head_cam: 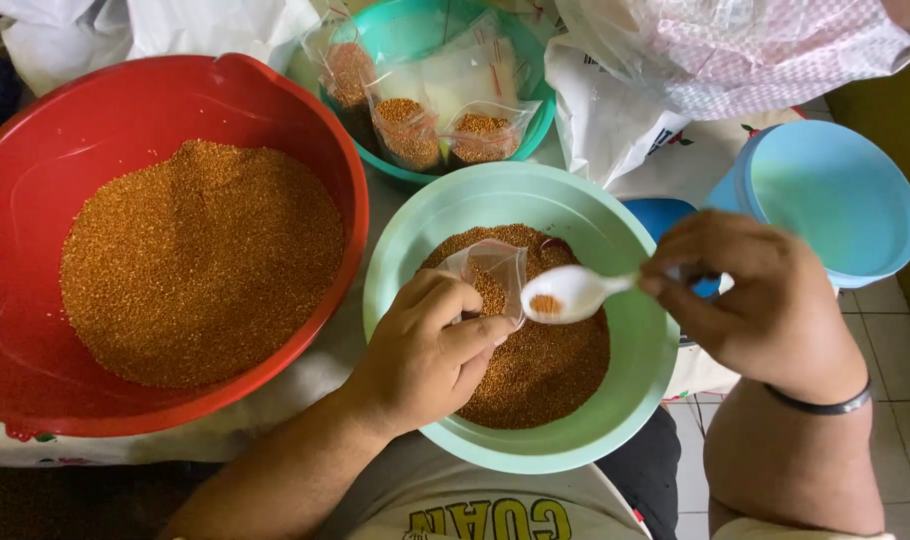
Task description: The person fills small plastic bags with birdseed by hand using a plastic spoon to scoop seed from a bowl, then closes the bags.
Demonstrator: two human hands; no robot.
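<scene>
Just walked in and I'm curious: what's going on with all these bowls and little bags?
A person is scooping reddish-brown grains. The left hand holds a small clear bag open over a pale green bowl of grains, while the right hand brings a white plastic spoon with a few grains to the bag's mouth. A big red basin beside it holds much more grain, and a teal bowl behind contains several filled bags.
</scene>
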